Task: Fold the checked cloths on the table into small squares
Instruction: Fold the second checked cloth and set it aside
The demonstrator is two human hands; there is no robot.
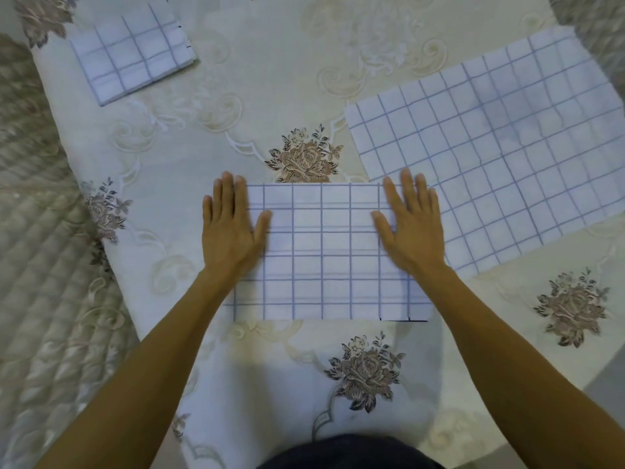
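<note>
A checked cloth (324, 252), folded into a wide strip, is seen in the middle of the table (209, 130), close to the near edge. It is pressed flat at both ends. The left hand (230, 231) is laid on its left end and the right hand (411, 231) on its right end. The fingers of both hands are held straight and a little spread, and nothing is gripped.

A small folded square (132, 55) is seen by the far left corner. A bigger open cloth (490, 147) is spread by the right edge, right up against the strip. Whether it is touched by the strip cannot be told.

The step in hand looks like smoothing the fold. To do it well, the cloth should be rubbed from the middle out to the ends, so that no bumps are left. The blue lines should be matched layer on layer. Then one end can be lifted over onto the other, corner to corner, and the open cloth should not be dragged along.
</note>
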